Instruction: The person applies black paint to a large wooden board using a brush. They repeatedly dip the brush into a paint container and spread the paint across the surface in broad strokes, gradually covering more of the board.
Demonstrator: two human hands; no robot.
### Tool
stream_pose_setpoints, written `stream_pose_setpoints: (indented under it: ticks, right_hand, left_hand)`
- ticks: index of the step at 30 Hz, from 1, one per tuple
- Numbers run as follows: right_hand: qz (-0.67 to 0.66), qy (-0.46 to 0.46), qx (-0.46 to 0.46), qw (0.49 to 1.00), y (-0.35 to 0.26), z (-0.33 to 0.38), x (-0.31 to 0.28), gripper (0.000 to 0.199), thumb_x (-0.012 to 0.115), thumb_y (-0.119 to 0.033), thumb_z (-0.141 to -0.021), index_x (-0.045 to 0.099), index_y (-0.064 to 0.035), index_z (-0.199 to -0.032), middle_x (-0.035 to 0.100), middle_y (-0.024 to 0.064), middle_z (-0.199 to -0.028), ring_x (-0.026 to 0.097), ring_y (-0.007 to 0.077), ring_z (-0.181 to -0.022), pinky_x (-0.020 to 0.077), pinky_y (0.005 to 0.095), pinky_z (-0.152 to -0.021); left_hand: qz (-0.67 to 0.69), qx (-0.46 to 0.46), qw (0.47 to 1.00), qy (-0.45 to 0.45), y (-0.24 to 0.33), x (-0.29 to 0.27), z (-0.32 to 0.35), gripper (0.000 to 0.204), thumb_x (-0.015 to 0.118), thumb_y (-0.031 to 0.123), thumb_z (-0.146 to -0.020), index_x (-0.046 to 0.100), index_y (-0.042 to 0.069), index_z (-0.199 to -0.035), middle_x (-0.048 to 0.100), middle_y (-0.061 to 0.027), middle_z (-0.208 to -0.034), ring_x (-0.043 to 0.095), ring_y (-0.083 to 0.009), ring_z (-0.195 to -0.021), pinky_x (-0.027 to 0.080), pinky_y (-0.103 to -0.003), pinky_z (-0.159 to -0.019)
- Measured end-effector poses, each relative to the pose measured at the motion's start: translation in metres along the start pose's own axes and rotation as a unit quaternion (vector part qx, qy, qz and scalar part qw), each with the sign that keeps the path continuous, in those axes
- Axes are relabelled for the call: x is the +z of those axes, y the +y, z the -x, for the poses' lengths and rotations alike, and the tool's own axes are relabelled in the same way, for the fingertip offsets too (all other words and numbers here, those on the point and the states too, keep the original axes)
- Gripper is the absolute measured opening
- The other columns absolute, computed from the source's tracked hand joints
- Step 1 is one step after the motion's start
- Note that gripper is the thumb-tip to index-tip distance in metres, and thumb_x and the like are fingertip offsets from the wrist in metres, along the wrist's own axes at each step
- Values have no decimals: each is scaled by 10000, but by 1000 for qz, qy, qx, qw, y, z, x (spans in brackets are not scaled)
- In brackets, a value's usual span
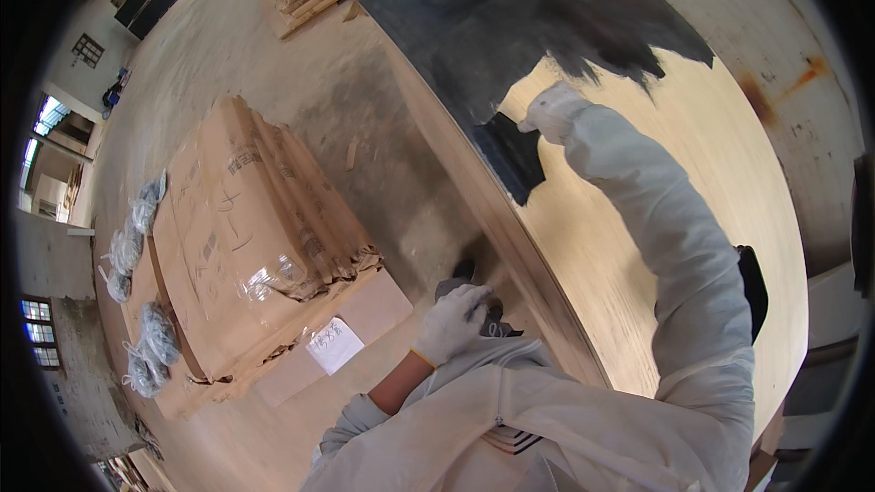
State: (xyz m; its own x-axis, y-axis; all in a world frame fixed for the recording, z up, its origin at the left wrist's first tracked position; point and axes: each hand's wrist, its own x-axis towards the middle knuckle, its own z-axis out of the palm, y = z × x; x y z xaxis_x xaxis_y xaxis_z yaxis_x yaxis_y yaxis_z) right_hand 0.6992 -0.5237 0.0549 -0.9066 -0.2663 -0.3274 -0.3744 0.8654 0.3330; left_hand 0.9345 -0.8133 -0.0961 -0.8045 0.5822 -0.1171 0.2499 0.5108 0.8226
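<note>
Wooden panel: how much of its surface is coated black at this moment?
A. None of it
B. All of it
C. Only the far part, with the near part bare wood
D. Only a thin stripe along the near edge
C: the black coating covers the far part of the wooden panel, ending in a ragged edge near the right hand, while the near part is bare pale wood.

Brown cardboard packages (246, 228) stacked left, white paper label (334, 344) below.

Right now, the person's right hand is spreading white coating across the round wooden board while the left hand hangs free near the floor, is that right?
Not quite: in the head view the coating on the round wooden board is black, not white. The right hand spreads it, and the left hand hangs free.
</note>
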Motion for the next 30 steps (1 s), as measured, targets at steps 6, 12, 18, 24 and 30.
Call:
stream_pose_setpoints:
  ticks: [6,12,18,24,30]
  right_hand:
    - [16,-22,3,1000,11,-2,28,343,608,-218,-1055,768,-303,-1346,797,58,-1182,727,324,-1169,565,432,-968]
    - [-19,-34,45,998,20,-6,52,343,613,-232,-1056,760,-297,-1359,793,48,-1198,721,308,-1205,562,428,-968]
    - [25,-65,24,997,33,-58,38,366,575,-194,-1047,758,-319,-1339,782,72,-1148,712,301,-1221,551,431,-970]
    - [37,-88,-26,995,37,-20,34,393,578,-159,-1014,768,-337,-1308,768,67,-1128,723,303,-1154,525,419,-1006]
    - [40,-84,-22,995,29,-45,22,430,585,-153,-1024,719,-339,-1388,761,57,-1197,701,288,-1211,518,420,-1042]
  left_hand:
    - [-10,54,998,-17,4,-12,-17,342,642,137,-975,718,81,-1304,729,-150,-1241,711,-398,-1084,574,-460,-934]
    - [-8,10,1000,-17,-13,-36,-33,348,633,126,-973,708,71,-1308,723,-156,-1234,700,-389,-1109,563,-461,-958]
    - [42,-11,999,-5,-41,-50,-48,335,628,133,-972,717,90,-1293,725,-134,-1226,693,-370,-1128,561,-452,-985]
    - [49,-60,997,-6,-66,-68,-71,323,627,146,-977,721,87,-1281,729,-142,-1212,699,-370,-1114,567,-450,-972]
    - [37,-10,999,-35,-55,-84,-105,310,617,153,-984,720,76,-1265,732,-161,-1177,707,-398,-1067,572,-464,-944]
